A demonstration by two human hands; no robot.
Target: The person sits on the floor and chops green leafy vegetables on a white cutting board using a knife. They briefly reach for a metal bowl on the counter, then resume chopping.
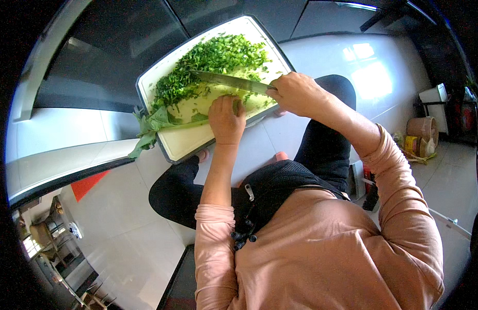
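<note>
A pale cutting board (184,141) with a dark rim lies before me, between and beyond my knees. Over its far half spreads a heap of chopped leafy greens (223,52). My right hand (299,93) grips the handle of a kitchen knife (235,82); the blade points left, its tip at the near edge of the heap. With bent fingers, my left hand (226,118) presses a long leafy green vegetable (157,120) on the board near its front edge. The leaves hang over the board's left corner. Part of the stalk is hidden under my fingers.
Dark cabinet fronts (231,15) stand just beyond the board. On the tiled floor at right are a round container (423,128) and a yellow-labelled jar (412,144). A red triangular patch (88,185) shows at left. Chairs (55,248) appear at lower left.
</note>
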